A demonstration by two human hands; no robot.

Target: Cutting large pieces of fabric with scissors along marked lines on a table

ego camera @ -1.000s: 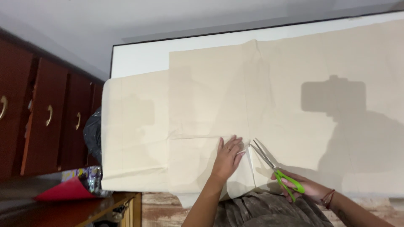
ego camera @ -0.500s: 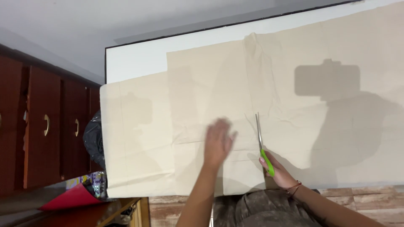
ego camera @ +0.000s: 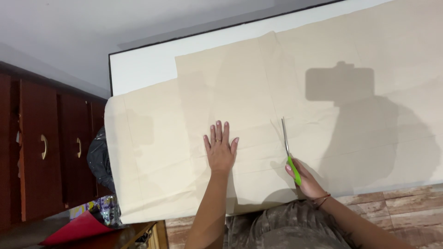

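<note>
A large cream fabric [ego camera: 258,92] lies spread over a white table [ego camera: 147,64]. My left hand [ego camera: 220,148] rests flat on the cloth, fingers together and pointing away from me, a ring on one finger. My right hand [ego camera: 305,180] grips green-handled scissors [ego camera: 289,150] near the table's front edge. The blades lie closed on the fabric and point away from me. The two hands are about a hand's width apart.
Dark red wooden cabinets [ego camera: 50,147] with brass handles stand at the left. A black bag [ego camera: 99,159] sits beside the table's left end. A red sheet [ego camera: 76,228] lies on a wooden surface at the lower left. Tiled floor [ego camera: 397,203] shows at the lower right.
My left hand has let the fabric fold go and moved up to lie flat on the cloth. The scissors have swung upright and moved forward onto the fabric.
</note>
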